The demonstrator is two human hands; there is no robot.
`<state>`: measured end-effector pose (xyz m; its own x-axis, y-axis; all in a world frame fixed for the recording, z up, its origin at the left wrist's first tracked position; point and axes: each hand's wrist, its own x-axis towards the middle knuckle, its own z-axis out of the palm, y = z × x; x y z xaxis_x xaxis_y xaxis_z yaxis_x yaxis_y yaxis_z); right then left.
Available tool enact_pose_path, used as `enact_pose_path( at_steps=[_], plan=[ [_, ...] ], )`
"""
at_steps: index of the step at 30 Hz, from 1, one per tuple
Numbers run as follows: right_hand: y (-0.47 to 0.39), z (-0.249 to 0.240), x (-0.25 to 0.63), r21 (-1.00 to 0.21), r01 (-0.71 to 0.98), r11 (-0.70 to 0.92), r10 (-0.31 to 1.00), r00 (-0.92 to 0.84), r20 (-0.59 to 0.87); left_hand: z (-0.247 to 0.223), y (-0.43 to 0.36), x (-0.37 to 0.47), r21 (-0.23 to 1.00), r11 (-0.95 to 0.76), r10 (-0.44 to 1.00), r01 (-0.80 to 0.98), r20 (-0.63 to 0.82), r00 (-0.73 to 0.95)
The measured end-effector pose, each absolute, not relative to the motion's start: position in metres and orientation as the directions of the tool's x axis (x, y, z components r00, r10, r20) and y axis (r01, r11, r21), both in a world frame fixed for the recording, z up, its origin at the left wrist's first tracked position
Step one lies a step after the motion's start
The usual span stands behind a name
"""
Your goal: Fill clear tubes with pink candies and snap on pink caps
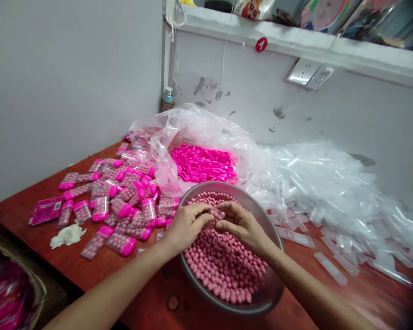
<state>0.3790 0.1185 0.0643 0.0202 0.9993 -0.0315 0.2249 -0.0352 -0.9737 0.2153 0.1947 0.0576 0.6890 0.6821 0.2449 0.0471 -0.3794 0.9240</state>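
Note:
A metal bowl [277, 279] full of small round pink balls [223, 266] stands at the table's front. Over it, my left hand [189, 224] and my right hand [242, 224] meet, both closed at the fingertips around a small transparent container [216, 216] with pink balls inside. Fingers hide part of this container, and its open end cannot be made out. Left of the bowl lies a heap of filled containers with pink caps [101, 208]. Behind the bowl, loose bright pink caps [203, 162] lie in an opened plastic bag [189, 121].
Many empty transparent containers [330, 268] spread and pile up on the right of the red table [144, 279]. A pink packet [46, 211] and crumpled white tissue [68, 234] lie at left. Below the left edge, a basket [37, 286] holds pink packets. A shelf [296, 43] runs along the wall.

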Motion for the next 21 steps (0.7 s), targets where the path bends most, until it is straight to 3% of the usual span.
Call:
enact_pose_path(
  at_steps=[4,7,10,13,15,17,19,21],
  plan=[
    [0.116,0.073,0.379,-0.823,0.552,0.135,0.991,-0.068,0.117,0.057,0.198,0.21,0.959,-0.282,0.649,0.003,0.188,0.737],
    [0.113,0.076,0.38,-0.716,0.668,0.202,0.977,-0.088,0.194,0.057,0.198,0.207,0.958,-0.286,0.663,0.001,0.198,0.722],
    [0.108,0.076,0.383,-0.759,0.631,0.157,0.985,-0.042,0.169,0.06,0.195,0.205,0.95,-0.313,0.643,-0.013,0.222,0.733],
    [0.111,0.077,0.394,-0.893,0.447,0.048,0.998,0.023,0.065,0.062,0.193,0.205,0.961,-0.277,0.63,-0.013,0.191,0.752],
    [0.125,0.078,0.407,-0.893,0.45,0.007,0.999,0.041,0.029,0.061,0.192,0.205,0.969,-0.245,0.671,-0.015,0.181,0.719],
    [0.15,0.078,0.421,-0.75,0.661,0.013,0.996,0.056,0.067,0.057,0.191,0.206,0.975,-0.22,0.706,-0.036,0.185,0.684],
    [0.185,0.076,0.436,-0.459,0.889,0.014,0.99,0.053,0.132,0.053,0.19,0.207,0.983,-0.163,0.709,-0.083,0.175,0.683],
    [0.223,0.071,0.447,-0.219,0.976,-0.009,0.988,0.043,0.149,0.049,0.19,0.208,0.989,-0.077,0.7,-0.125,0.143,0.7]
  ],
)
